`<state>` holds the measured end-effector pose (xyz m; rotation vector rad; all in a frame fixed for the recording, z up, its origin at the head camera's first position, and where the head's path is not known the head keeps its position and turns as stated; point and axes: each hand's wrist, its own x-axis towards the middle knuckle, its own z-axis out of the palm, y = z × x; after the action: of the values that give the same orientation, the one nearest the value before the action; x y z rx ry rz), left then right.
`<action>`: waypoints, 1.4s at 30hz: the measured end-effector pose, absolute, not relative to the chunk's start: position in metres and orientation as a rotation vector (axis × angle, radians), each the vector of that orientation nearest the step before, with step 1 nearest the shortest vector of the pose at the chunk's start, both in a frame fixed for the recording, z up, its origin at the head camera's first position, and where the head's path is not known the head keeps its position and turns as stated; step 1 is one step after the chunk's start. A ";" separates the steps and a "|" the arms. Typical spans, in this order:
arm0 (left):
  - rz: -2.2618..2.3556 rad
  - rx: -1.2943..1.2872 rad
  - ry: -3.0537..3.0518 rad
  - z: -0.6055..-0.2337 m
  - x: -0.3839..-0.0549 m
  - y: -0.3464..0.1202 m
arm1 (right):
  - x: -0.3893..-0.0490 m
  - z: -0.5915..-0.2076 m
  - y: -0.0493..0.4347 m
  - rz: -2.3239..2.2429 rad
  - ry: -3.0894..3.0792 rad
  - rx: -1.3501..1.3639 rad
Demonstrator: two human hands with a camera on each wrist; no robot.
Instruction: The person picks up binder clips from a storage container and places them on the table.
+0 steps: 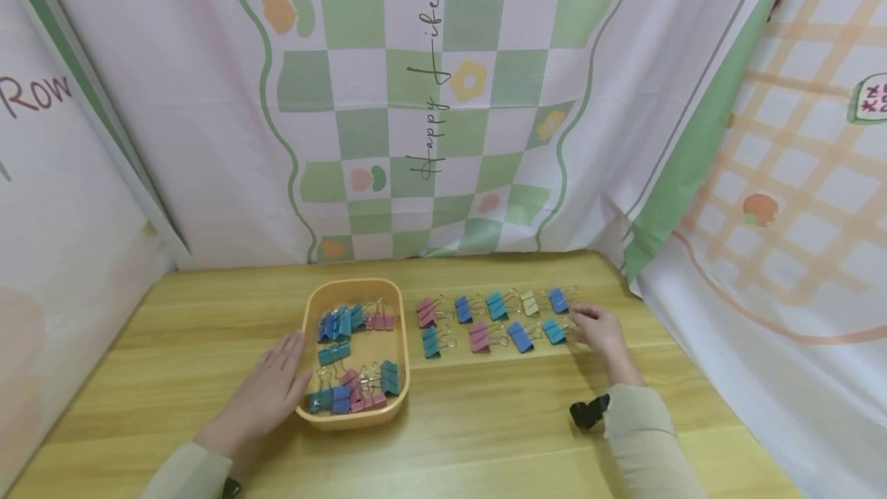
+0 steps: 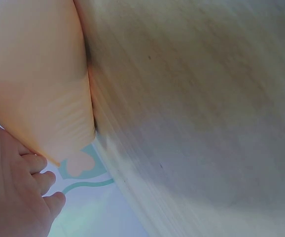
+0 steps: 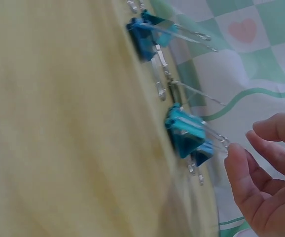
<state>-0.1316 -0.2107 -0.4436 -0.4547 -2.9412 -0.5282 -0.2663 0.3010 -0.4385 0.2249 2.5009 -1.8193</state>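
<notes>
My left hand [image 1: 272, 380] lies with straight fingers against the left side of a yellow plastic tray [image 1: 405, 360]; the left wrist view shows its fingers beside the tray wall [image 2: 39, 79]. Inside the tray are several binder clips in blue, teal and pink. To its right, more binder clips lie in two rows, pink, blue, teal and pale yellow. At the right end of the rows my right hand [image 1: 597, 329] has loosely bent fingers and nothing between them. Its thumb tip is right at the wire handles of the light blue binder clip [image 3: 184, 131], near the blue binder clip [image 1: 558, 299].
The wood-patterned table [image 1: 485, 430] carries everything. A white curtain with green checks [image 1: 412, 75] hangs along its back edge, and printed cloth [image 1: 776, 199] stands at the right. A black wrist strap piece [image 1: 589, 412] shows by the right sleeve.
</notes>
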 end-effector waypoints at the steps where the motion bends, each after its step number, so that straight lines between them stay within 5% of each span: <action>1: -0.528 -0.455 -2.940 -0.444 -0.132 -0.211 | -0.266 -0.437 0.301 -1.812 2.511 0.222; 24: -0.531 -0.448 -2.945 -0.446 -0.133 -0.212 | -0.256 -0.353 0.223 -1.807 2.650 -0.333; 42: -0.525 -0.439 -2.956 -0.445 -0.133 -0.211 | -0.243 -0.340 0.135 -1.707 2.444 -0.711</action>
<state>-0.1333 -0.2115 -0.4454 -0.4389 -2.9558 -0.5248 -0.2431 0.1347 -0.3396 -0.7110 2.4442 -1.7072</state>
